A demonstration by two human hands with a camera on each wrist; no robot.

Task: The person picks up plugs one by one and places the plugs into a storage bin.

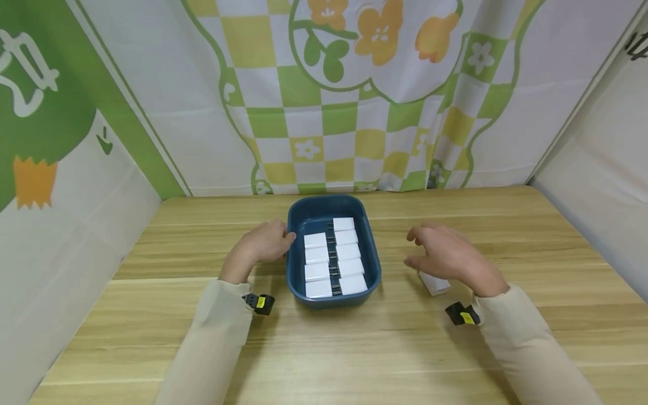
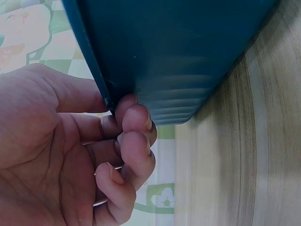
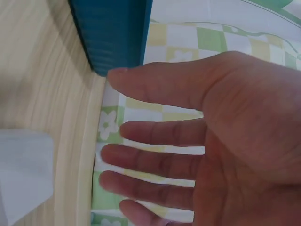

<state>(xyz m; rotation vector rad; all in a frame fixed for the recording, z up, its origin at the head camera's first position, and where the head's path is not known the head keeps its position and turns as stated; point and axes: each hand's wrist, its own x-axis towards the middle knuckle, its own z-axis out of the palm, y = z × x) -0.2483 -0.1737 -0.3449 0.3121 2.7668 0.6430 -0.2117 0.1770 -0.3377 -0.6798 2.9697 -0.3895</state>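
Blue plastic tub [image 1: 372,247] sits at the centre of the frame on my wooden worktop [image 1: 354,349], with two columns of white blocks [image 1: 334,256] packed inside, five on the right and four on the left, dark clips running between them. The upper left slot of the tub looks unfilled.

My left hand [image 1: 263,243] is at the tub's left rim. The left wrist view shows the fingers [image 2: 134,141] curled against the outer wall with the thumb over the edge, so I read it as gripping the rim and steadying the tub.

My right hand [image 1: 445,253] hovers to the right of the tub, palm down, fingers spread and relaxed, holding nothing. Just beneath it, toward the lower right of the frame, a single loose white block [image 1: 434,283] lies on the worktop; the right wrist view shows it at the left edge [image 3: 23,174], apart from the fingers [image 3: 155,160].

To handle this well, I judge that I should bring the right hand straight down over the loose block, pinch it by its long sides and keep it level. The left hand's hold on the rim should stay firm so the tub does not slide. The packed blocks sit close together, so a tilted entry could knock a neighbour askew.
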